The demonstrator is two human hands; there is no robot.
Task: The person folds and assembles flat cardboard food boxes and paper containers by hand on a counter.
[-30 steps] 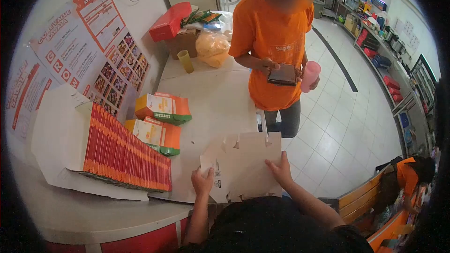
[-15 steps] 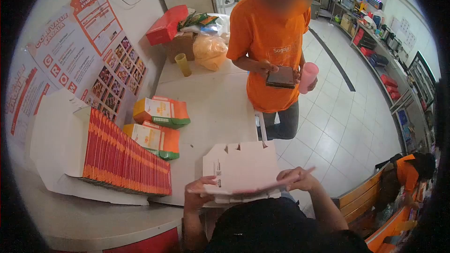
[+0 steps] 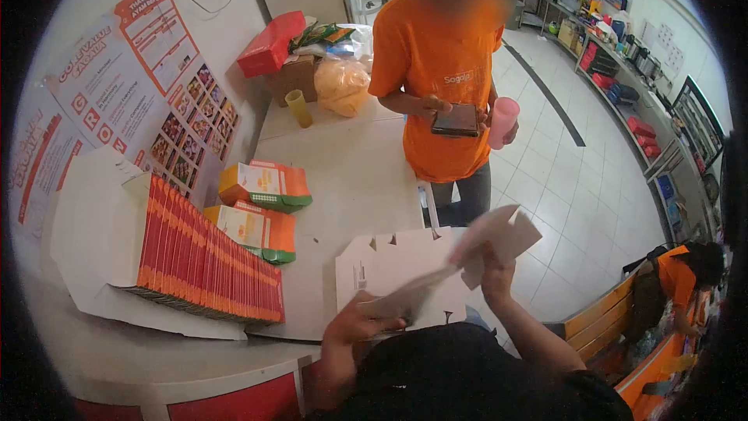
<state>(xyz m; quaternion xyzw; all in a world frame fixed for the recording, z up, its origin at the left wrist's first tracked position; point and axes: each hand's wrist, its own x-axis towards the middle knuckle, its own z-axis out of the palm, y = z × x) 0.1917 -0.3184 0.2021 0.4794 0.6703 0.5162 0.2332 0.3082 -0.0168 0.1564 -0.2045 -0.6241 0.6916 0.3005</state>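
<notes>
Between my hands a cardboard box blank, whitish with a pinkish patch, is lifted, tilted and blurred by motion. My left hand is closed around its lower left end, close to my body. At the raised right end, my right hand grips the cardboard from below, near a bent flap. Beneath it, another flat white box blank with notched edges and small printing lies on the table's near edge. Parts of my fingers are hidden behind the cardboard.
Left on the table stands an open white carton packed with red-orange folded cartons. Behind them lie orange-green packs, a yellowish cup and bags. A person in an orange shirt stands across, holding a dark device and pink tumbler.
The held box blank's right end has risen and tilted up, with my right hand higher. My left hand has shifted slightly right. More of the blank underneath shows.
</notes>
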